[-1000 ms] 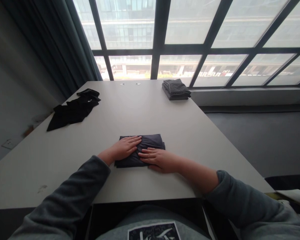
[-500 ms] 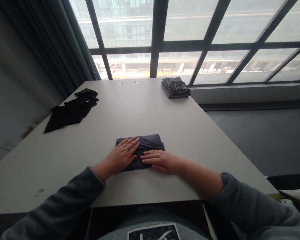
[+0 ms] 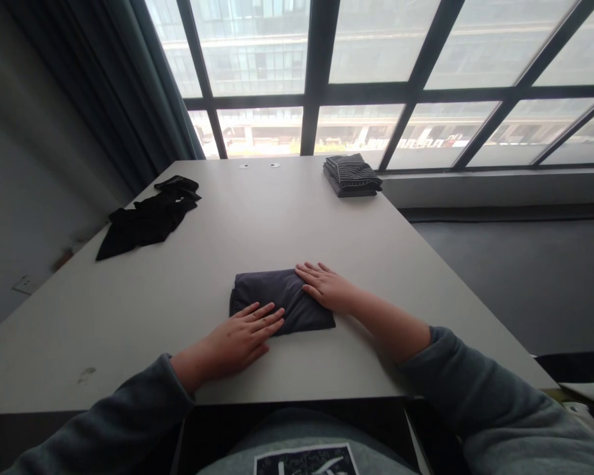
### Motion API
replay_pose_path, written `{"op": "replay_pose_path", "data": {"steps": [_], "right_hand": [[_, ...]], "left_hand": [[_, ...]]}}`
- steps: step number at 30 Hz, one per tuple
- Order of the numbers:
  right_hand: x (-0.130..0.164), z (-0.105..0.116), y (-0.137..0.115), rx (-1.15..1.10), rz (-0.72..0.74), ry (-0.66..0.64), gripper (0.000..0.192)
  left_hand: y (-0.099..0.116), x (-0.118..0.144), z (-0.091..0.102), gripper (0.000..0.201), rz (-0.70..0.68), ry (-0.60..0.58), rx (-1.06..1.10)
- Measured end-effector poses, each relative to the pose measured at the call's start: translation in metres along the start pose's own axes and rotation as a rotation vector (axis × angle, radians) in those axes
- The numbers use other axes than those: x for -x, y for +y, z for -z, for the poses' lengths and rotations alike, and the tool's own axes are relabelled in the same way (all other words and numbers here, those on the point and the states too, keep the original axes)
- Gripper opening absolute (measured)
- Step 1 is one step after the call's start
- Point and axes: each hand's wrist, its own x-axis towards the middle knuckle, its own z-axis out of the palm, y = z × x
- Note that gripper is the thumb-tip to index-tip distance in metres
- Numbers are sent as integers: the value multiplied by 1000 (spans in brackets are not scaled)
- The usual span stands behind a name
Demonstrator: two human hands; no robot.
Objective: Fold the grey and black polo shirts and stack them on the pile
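Note:
A dark grey folded garment (image 3: 270,289) lies flat on the white table (image 3: 257,224), close to its front edge. My left hand (image 3: 237,340) rests on the garment's lower left part, its fingers stretched out and pointing right. On the upper right corner lies my right hand (image 3: 329,288), palm down, with the fingers extended. Neither hand grips the cloth. The fabric shows slight diagonal creases between the two hands. What kind of garment it is cannot be made out from its folded shape.
Black clothing (image 3: 148,221) lies loosely spread at the table's left edge. At the far right corner sits a stack of folded clothes (image 3: 352,175), a striped one on top. Behind the table are a large window (image 3: 257,66) and a dark curtain (image 3: 113,86).
My left hand has slid down to the garment's lower left, and my right hand has moved up to its upper right corner. The garment's top now looks smoother and its outline slightly shifted.

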Motion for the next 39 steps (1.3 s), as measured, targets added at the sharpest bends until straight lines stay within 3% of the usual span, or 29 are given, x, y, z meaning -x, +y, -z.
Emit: {"op": "replay_pose_path", "data": {"steps": [4,6,10,14,19,24,28,30,33,36,39], "right_hand": [[2,7,-8,40,-23,24,62],[3,10,-21,14,-35,89,62],[6,1,-57,-41,-27,244,62],[12,-18,-73,-23,-57,192,79],[20,-18,-56,-35,-191,94,113],[25,-12,-42,-48,-271,39,119],[31,-10,-37,-26,-259,16,121],[33,-7,-34,-14,-222,29,116],[29,7,-30,-7,-45,102,82],[7,26,-36,-29,180,166,46],[-32,41,-54,-18,241,140,31]], "left_hand": [[2,3,20,53,-28,3,207],[2,-5,28,40,81,107,269],[-6,-34,25,41,381,363,156],[-21,-49,-8,55,445,279,-44],[-44,-37,-40,71,567,223,-136],[-60,-20,-41,74,625,188,-159],[-45,-9,-26,74,574,207,-259],[-27,-5,-17,66,421,227,-297],[4,1,-7,49,209,238,-294],[24,11,-4,33,285,300,-262],[27,23,-3,18,447,365,-235]]}}
